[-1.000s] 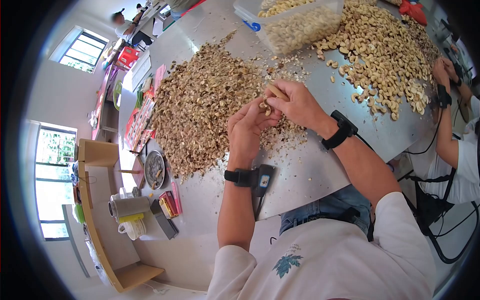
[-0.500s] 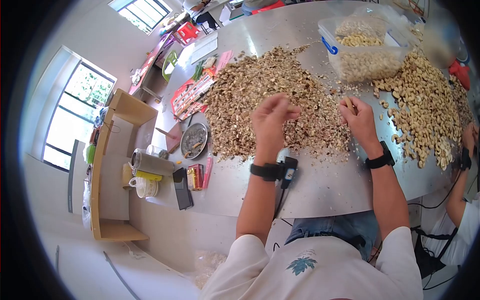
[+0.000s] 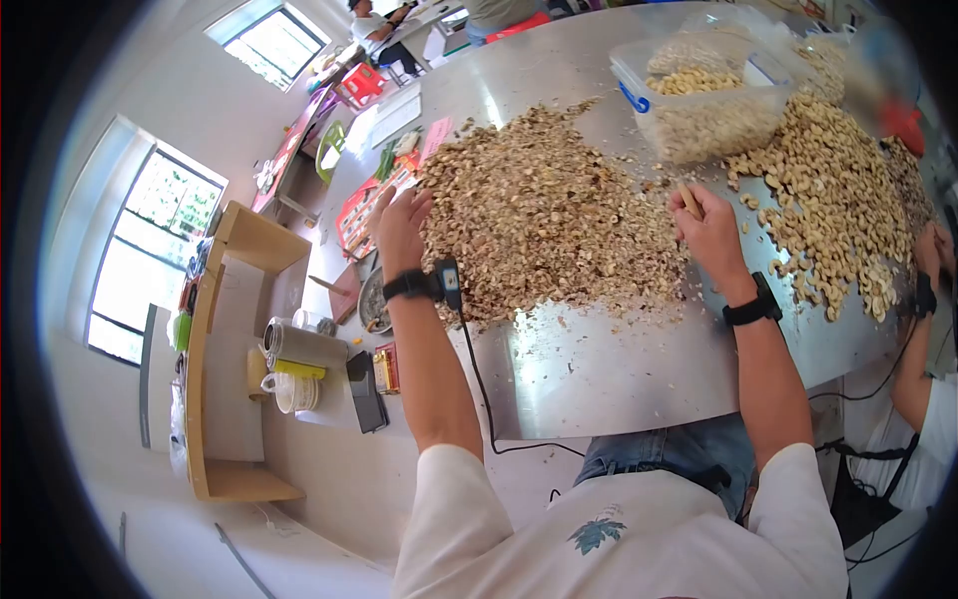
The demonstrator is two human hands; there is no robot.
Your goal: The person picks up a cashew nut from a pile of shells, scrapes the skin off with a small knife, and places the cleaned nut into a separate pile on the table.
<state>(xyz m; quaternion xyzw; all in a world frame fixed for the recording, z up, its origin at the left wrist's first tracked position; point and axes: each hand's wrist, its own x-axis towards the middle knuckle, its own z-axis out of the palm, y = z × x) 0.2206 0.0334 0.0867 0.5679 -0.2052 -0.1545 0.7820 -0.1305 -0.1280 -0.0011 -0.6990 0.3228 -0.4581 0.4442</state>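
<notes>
A wide heap of brown, broken nut pieces (image 3: 559, 210) covers the middle of the metal table (image 3: 569, 384). At the heap's left edge is my left hand (image 3: 401, 222), its fingers stretched out and a little apart, with nothing visible in them. On the right side of the heap, my right hand (image 3: 711, 235) is closed around a short wooden handle (image 3: 689, 202); the tool's other end is hidden. Beyond that hand, to the right, pale whole cashews (image 3: 838, 190) lie spread out. A clear plastic box with blue latches (image 3: 720, 104) holds more cashews.
Left of the heap are a round metal dish (image 3: 368, 311), a wooden-handled knife (image 3: 329, 287), a red box (image 3: 385, 369), a dark flat case (image 3: 366, 391), a steel thermos (image 3: 307, 343) and a white mug (image 3: 287, 392). Another person's hand (image 3: 934, 248) is at the right edge.
My left hand has swung left from over the heap to its left edge, and its pinched fingers have spread. My right hand stays nearly in place, still around the handle.
</notes>
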